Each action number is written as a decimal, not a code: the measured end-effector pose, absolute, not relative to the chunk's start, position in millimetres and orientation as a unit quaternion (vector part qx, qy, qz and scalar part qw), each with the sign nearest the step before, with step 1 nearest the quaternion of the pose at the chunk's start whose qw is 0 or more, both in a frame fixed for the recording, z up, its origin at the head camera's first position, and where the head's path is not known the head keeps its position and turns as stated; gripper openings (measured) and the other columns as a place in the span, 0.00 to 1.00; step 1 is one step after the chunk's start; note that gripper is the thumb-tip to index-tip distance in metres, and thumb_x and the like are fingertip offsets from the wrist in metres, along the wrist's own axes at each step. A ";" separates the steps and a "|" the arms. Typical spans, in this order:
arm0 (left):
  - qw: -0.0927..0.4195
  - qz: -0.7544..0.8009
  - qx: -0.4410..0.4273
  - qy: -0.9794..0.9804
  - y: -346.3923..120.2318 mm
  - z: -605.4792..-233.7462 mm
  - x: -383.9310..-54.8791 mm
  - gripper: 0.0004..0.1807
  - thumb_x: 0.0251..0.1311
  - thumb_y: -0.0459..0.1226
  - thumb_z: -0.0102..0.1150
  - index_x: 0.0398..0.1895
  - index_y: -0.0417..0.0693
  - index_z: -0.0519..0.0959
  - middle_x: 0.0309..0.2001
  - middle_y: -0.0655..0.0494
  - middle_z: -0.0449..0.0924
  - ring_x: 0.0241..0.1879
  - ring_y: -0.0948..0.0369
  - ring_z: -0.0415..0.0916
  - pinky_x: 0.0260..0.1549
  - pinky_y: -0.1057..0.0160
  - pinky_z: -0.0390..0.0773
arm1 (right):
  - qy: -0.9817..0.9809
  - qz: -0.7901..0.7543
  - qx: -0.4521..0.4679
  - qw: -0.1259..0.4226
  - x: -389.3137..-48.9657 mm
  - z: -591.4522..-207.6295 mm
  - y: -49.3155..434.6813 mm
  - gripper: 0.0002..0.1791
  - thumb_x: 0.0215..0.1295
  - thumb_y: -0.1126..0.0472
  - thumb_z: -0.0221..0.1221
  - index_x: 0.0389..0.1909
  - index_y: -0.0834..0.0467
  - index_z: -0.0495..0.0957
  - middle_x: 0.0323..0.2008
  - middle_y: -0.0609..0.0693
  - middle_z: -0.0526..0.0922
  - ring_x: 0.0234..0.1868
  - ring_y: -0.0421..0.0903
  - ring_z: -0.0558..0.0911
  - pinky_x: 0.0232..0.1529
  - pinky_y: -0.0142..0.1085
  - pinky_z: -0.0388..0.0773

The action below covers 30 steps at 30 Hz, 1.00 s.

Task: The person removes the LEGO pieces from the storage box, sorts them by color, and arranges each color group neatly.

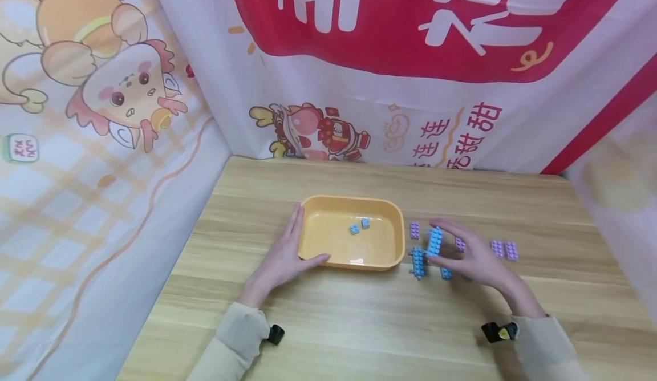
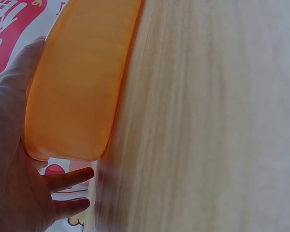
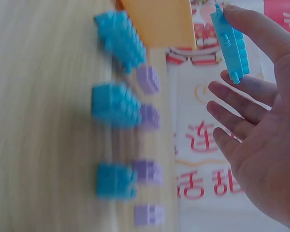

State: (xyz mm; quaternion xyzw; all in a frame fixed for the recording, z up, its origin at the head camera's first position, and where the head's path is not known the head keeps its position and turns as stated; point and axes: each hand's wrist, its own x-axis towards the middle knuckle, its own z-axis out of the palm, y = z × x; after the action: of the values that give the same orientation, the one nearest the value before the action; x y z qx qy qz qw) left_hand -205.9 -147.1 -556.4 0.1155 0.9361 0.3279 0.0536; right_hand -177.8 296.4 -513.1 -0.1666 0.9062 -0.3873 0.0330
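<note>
My left hand (image 1: 281, 260) holds the left end of a yellow plastic tub (image 1: 351, 264), its thumb over the front rim and fingers along the end wall. In the left wrist view, two fingers extend loosely below the tub (image 2: 72, 92). Two small blue bricks (image 1: 365, 223) lie inside. My right hand (image 1: 477, 260) pinches a long blue building brick (image 1: 434, 241) by its ends, raised right of the tub. In the right wrist view, side pegs show on this brick (image 3: 230, 48); the other fingers are spread. A similar pegged blue brick (image 1: 418, 263) lies on the table below it.
Purple bricks (image 1: 414, 230) stand in a row right of the tub, partly behind the right hand. More blue bricks (image 3: 116, 181) stand nearer the person. A printed cloth (image 1: 318, 84) hangs along the back edge of the wooden table (image 1: 328, 324).
</note>
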 end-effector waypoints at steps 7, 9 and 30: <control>0.054 0.327 0.120 0.936 -145.0 -560.3 -206.8 0.76 0.57 0.75 0.70 0.92 0.63 0.27 0.93 0.57 0.26 0.90 0.43 0.46 0.85 0.35 0.58 | 0.910 -0.386 -0.149 0.007 -158.7 -523.2 327.8 0.40 0.66 0.58 0.78 0.77 0.61 0.74 0.78 0.70 0.72 0.77 0.77 0.69 0.70 0.84 0.65; 0.054 0.329 0.119 0.935 -144.6 -560.0 -206.9 0.76 0.56 0.75 0.70 0.91 0.64 0.27 0.93 0.57 0.26 0.90 0.42 0.47 0.85 0.35 0.59 | 0.912 -0.382 -0.151 -0.005 -154.5 -526.0 334.8 0.40 0.65 0.59 0.78 0.76 0.61 0.75 0.77 0.69 0.74 0.75 0.74 0.71 0.69 0.82 0.67; 0.059 0.329 0.109 0.936 -145.9 -556.2 -204.8 0.75 0.58 0.74 0.70 0.91 0.67 0.27 0.93 0.59 0.26 0.89 0.40 0.50 0.82 0.31 0.62 | 0.908 -0.392 -0.137 0.052 -131.2 -544.5 396.4 0.42 0.65 0.63 0.77 0.78 0.68 0.71 0.35 0.48 0.78 0.33 0.37 0.75 0.29 0.30 0.75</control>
State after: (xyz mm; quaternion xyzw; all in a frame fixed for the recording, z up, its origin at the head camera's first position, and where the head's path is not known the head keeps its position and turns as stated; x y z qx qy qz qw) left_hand -204.8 -145.9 -556.2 0.1091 0.9361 0.3291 0.0588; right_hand -131.2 396.4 -544.5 -0.1368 0.9084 -0.3915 0.0522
